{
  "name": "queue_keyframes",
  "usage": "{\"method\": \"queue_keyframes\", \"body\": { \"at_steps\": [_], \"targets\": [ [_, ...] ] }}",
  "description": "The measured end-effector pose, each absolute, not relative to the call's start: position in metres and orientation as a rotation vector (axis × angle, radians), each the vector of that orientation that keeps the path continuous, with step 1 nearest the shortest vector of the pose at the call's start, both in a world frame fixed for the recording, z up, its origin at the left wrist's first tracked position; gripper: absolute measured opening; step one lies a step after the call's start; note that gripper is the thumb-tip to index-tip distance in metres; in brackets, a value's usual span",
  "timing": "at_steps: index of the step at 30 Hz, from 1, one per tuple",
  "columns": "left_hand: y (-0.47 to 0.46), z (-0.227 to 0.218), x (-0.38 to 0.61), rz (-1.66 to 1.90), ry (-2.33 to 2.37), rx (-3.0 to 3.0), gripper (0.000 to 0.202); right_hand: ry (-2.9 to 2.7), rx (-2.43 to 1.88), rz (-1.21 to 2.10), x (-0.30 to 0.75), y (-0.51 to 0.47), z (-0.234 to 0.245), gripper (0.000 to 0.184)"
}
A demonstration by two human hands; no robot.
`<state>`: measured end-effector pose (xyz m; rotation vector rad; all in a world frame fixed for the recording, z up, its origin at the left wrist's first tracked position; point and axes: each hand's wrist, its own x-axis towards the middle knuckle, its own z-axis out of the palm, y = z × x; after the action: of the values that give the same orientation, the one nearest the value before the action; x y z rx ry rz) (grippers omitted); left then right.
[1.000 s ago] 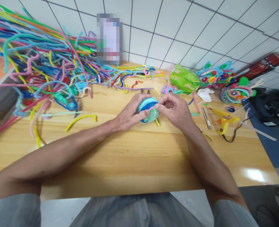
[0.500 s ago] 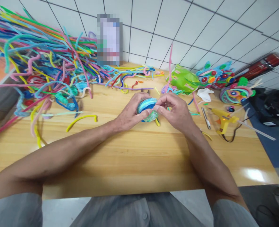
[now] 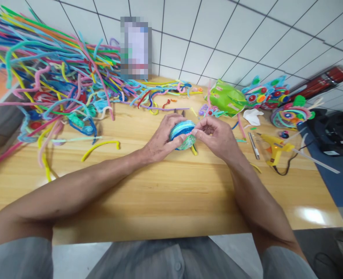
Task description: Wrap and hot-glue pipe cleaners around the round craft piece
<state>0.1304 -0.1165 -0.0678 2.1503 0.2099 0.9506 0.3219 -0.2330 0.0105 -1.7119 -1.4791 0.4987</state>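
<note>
My left hand (image 3: 162,138) is wrapped round a coiled disc of blue and green pipe cleaners (image 3: 181,131) held just above the wooden table (image 3: 165,186). My right hand (image 3: 218,137) pinches the disc's right edge with thumb and forefinger closed. A pink pipe cleaner (image 3: 208,101) runs up and back from that pinch. Part of the disc is hidden by my fingers.
A big heap of coloured pipe cleaners (image 3: 49,77) fills the back left. A loose yellow pipe cleaner (image 3: 100,149) lies on the table. At right lie a yellow glue gun (image 3: 274,147), a craft knife (image 3: 253,145), a green bag (image 3: 228,99) and finished coiled pieces (image 3: 290,114).
The pink pipe cleaner that stood up high half a second ago now lies lower behind my right hand. Both hands stay on the disc, barely shifted.
</note>
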Motion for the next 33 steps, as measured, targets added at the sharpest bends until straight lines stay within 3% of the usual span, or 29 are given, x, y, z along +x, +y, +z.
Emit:
{"method": "queue_keyframes", "body": {
  "at_steps": [12,19,33],
  "targets": [
    [-0.116,-0.069,0.133,0.932,0.195,2.067,0.049,-1.62,-1.73,0.576,0.323,-0.24,0.023,0.012],
    [-0.116,-0.069,0.133,0.94,0.183,2.073,0.049,-1.505,-1.846,0.724,0.322,-0.238,0.022,0.023],
    [-0.118,-0.065,0.133,0.938,0.206,2.053,0.049,-1.311,-1.726,0.789,0.323,-0.232,0.01,0.025]
  ]
}}
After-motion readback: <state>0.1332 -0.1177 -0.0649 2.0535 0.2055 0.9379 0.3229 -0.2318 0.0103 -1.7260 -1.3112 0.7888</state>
